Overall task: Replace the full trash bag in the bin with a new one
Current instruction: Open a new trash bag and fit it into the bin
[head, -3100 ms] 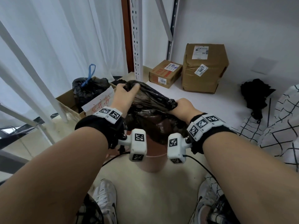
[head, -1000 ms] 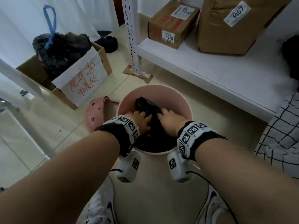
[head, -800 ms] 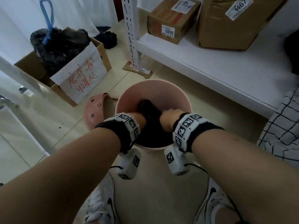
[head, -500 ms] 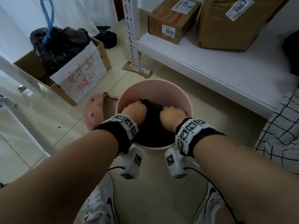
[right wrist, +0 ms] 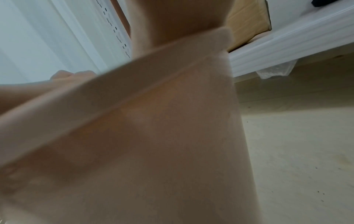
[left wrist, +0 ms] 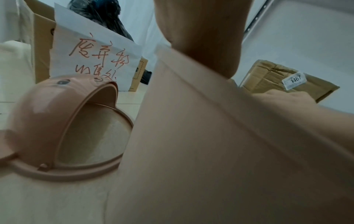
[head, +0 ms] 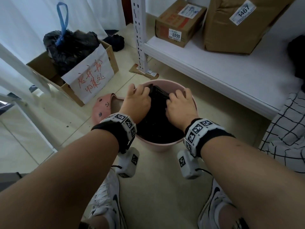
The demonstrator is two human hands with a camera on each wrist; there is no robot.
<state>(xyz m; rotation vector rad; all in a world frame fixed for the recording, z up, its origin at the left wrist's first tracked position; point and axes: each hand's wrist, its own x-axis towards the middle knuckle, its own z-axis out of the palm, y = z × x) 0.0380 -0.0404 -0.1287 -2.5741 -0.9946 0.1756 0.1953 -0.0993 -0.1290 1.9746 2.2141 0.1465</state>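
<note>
A pink bin (head: 165, 147) stands on the floor between my feet, with a thin black bag (head: 158, 126) hanging inside it. My left hand (head: 140, 98) and right hand (head: 176, 103) both grip the bag's bunched top edge near the bin's far rim, fingers curled into the plastic. Both wrist views are filled by the bin's outer wall (left wrist: 191, 151) (right wrist: 153, 136), and the fingers are hidden there. A full black bag with a blue drawstring (head: 71, 45) sits in a cardboard box at the left. The pink lid (head: 103, 108) (left wrist: 67, 121) lies beside the bin.
The cardboard box (head: 41, 68) carries a paper sign with red writing. A white shelf (head: 214, 66) holding two cardboard boxes runs along the right, and its post (head: 140, 38) stands just behind the bin. My shoes (head: 107, 204) flank the near floor. Checked cloth (head: 288, 129) hangs at the right.
My hands lowered the black bag from shelf height into the bin. In the last second they rose from deep inside toward the far rim, drawing the bag's edge up.
</note>
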